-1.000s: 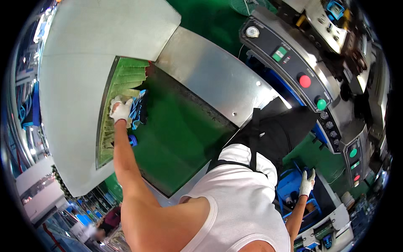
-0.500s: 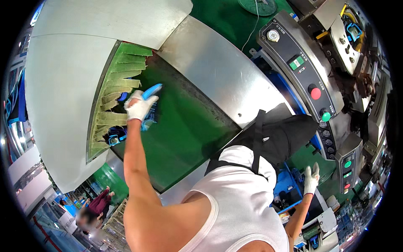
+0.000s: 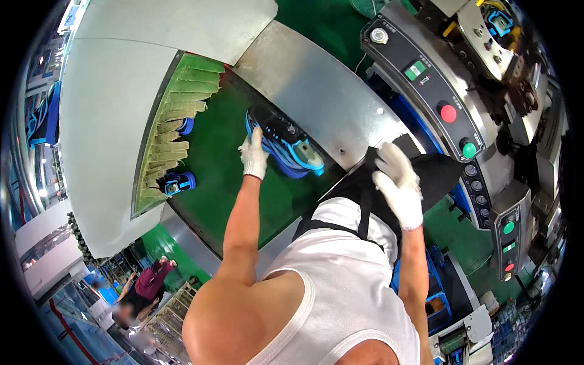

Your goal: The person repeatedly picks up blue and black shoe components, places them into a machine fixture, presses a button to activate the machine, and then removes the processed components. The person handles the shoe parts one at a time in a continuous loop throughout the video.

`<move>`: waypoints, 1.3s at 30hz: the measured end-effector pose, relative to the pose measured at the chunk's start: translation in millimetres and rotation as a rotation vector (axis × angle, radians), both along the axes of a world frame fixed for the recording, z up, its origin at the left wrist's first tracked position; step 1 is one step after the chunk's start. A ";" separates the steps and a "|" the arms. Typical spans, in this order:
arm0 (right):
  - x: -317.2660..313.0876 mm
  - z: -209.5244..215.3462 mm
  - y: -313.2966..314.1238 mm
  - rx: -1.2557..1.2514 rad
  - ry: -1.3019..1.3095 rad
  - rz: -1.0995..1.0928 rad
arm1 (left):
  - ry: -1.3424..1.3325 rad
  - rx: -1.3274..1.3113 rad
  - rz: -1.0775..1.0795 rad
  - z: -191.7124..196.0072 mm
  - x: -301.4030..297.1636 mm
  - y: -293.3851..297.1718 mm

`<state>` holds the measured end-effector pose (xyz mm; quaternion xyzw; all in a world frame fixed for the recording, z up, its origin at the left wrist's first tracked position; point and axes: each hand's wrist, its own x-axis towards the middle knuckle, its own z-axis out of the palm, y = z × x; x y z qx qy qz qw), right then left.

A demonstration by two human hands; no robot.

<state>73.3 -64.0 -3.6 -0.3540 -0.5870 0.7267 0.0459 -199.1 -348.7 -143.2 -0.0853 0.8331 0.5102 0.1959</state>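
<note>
The left hand seems closed on one side of the shoe over the belt, the right hand half-open and empty, so a loose one-sided grip could let it slip.

The left arm stretches forward, bare from the shoulder and slightly bent at the elbow; the white-gloved left hand is curled in a grip, its fingers partly hidden. The bare right forearm rises in front of the body, and the white-gloved right hand hangs loose, digits spread and lightly bent, well apart from the left hand
</note>
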 end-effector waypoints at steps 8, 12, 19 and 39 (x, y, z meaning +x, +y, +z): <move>-104.3 -110.9 -9.7 0.353 -0.319 0.054 | -0.129 0.628 0.046 69.0 25.0 147.1; -94.7 -151.2 -7.2 0.140 -0.194 -0.111 | 0.519 0.001 -0.371 50.0 28.3 169.3; -93.2 -143.3 -23.8 0.247 -0.217 -0.030 | 0.248 -0.690 -0.685 58.9 7.9 177.4; 101.6 39.0 38.2 -0.480 0.486 -0.634 | 0.686 0.332 -1.426 269.1 45.5 352.3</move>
